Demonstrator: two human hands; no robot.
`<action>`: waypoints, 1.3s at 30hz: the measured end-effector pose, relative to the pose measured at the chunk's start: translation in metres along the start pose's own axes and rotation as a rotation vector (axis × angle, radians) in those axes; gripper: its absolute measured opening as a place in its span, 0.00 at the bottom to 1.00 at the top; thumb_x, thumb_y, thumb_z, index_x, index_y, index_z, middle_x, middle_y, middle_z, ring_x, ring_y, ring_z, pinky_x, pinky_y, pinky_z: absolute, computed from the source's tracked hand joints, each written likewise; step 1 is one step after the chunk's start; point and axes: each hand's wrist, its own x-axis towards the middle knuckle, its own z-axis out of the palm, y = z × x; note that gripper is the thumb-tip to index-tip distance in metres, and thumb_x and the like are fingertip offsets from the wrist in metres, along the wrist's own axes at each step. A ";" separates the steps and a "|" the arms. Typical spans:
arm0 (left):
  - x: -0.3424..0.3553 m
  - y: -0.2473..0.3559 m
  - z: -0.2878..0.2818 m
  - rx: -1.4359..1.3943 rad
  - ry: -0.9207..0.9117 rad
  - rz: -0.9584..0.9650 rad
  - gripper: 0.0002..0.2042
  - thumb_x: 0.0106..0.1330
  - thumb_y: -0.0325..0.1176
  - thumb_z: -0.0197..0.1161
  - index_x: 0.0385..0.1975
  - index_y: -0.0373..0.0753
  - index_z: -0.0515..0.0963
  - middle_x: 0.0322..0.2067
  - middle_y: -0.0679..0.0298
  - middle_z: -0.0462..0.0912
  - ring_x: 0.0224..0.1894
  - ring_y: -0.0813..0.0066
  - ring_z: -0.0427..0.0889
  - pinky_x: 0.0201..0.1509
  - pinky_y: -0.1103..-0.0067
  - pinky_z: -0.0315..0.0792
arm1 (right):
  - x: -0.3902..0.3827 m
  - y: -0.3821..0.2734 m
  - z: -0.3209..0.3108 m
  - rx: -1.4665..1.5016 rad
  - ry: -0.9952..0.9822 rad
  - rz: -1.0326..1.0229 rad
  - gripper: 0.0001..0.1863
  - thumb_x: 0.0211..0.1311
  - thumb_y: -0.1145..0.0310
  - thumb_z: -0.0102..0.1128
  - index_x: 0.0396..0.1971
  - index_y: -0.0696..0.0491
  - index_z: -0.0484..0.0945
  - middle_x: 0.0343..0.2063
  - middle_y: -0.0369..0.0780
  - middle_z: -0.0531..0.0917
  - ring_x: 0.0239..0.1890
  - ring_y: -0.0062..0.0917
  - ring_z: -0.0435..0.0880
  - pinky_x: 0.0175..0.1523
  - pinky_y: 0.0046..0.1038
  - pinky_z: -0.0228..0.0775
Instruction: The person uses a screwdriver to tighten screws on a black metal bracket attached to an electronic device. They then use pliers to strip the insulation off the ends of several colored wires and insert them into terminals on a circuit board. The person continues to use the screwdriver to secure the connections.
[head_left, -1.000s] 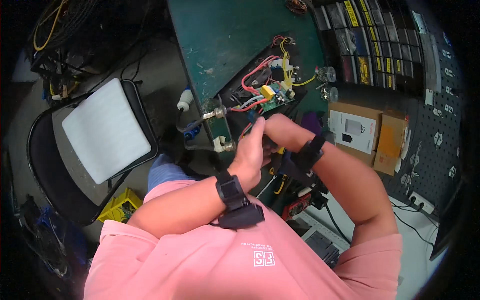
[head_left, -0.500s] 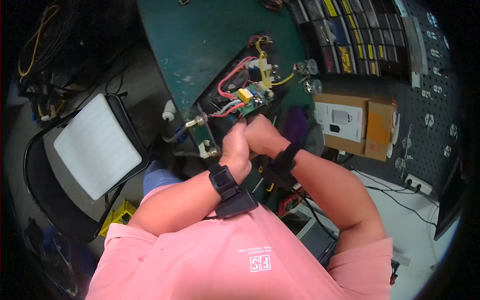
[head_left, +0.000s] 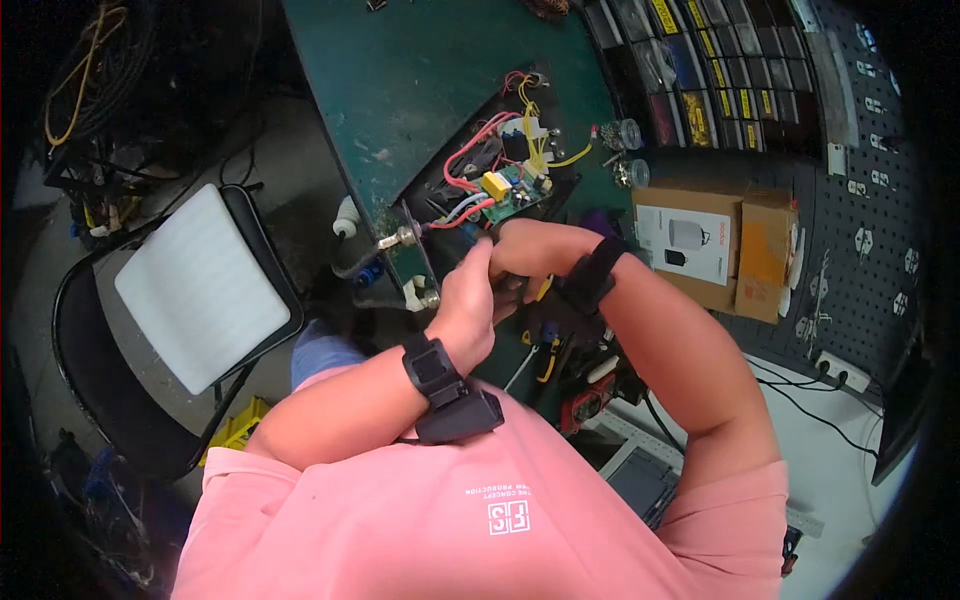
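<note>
My left hand (head_left: 465,298) and my right hand (head_left: 522,248) meet at the near edge of an opened black housing (head_left: 428,262). Both are closed, fingertips pressed together beside a small blue part (head_left: 469,231); what lies between them is hidden. Just beyond my fingers is a green circuit board (head_left: 520,203) with a yellow block component (head_left: 495,185). Thick red wires (head_left: 462,162) and thin yellow wires (head_left: 535,145) run over it. Left of my left hand, a metal connector (head_left: 397,238) sits in the housing's end plate.
The green bench (head_left: 350,90) carries two small jars of screws (head_left: 628,135) and a cardboard box (head_left: 685,245) at right. Parts drawers (head_left: 700,80) stand behind. Hand tools (head_left: 548,360) lie below my hands; a chair with a white seat pad (head_left: 200,290) is at left.
My right wrist has shifted right and up, and my left wrist left and slightly down. Tools below my hands show more plainly. The housing and board stay nearly in place.
</note>
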 end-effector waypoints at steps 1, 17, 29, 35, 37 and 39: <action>0.000 -0.003 -0.003 0.015 0.023 0.031 0.17 0.68 0.51 0.50 0.37 0.42 0.75 0.33 0.63 0.79 0.35 0.68 0.77 0.45 0.68 0.69 | -0.010 -0.022 -0.003 0.094 0.010 0.122 0.15 0.53 0.71 0.54 0.33 0.70 0.78 0.28 0.49 0.80 0.30 0.36 0.82 0.30 0.38 0.79; 0.004 -0.017 -0.022 0.076 0.002 0.204 0.17 0.69 0.49 0.50 0.40 0.42 0.76 0.36 0.65 0.77 0.41 0.71 0.73 0.50 0.70 0.63 | -0.009 -0.027 -0.006 0.567 -0.016 0.321 0.10 0.55 0.70 0.59 0.27 0.64 0.77 0.20 0.34 0.67 0.26 0.23 0.75 0.39 0.39 0.84; -0.016 -0.009 -0.017 0.316 0.081 0.340 0.23 0.71 0.47 0.45 0.46 0.29 0.72 0.40 0.57 0.78 0.44 0.69 0.74 0.50 0.76 0.66 | -0.001 -0.021 0.027 0.613 0.229 0.210 0.13 0.58 0.64 0.54 0.26 0.60 0.76 0.26 0.41 0.77 0.28 0.27 0.78 0.29 0.37 0.79; 0.002 -0.005 -0.013 0.154 0.090 0.213 0.23 0.69 0.49 0.50 0.41 0.31 0.73 0.36 0.61 0.78 0.34 0.75 0.74 0.40 0.78 0.68 | 0.007 -0.004 0.038 0.543 0.265 0.074 0.13 0.58 0.62 0.53 0.25 0.58 0.77 0.22 0.39 0.78 0.22 0.25 0.77 0.23 0.30 0.68; 0.003 -0.007 -0.013 0.115 0.107 0.217 0.20 0.69 0.49 0.50 0.35 0.36 0.75 0.29 0.66 0.75 0.31 0.77 0.73 0.37 0.78 0.66 | 0.004 -0.016 0.042 0.653 0.332 0.150 0.14 0.58 0.61 0.54 0.24 0.58 0.77 0.22 0.39 0.78 0.22 0.25 0.77 0.22 0.30 0.67; 0.004 -0.008 -0.014 0.091 0.111 0.190 0.19 0.69 0.49 0.51 0.32 0.39 0.76 0.27 0.67 0.75 0.31 0.77 0.73 0.36 0.78 0.66 | 0.003 -0.018 0.044 0.700 0.362 0.189 0.15 0.58 0.61 0.54 0.23 0.58 0.77 0.22 0.39 0.79 0.22 0.26 0.77 0.23 0.30 0.67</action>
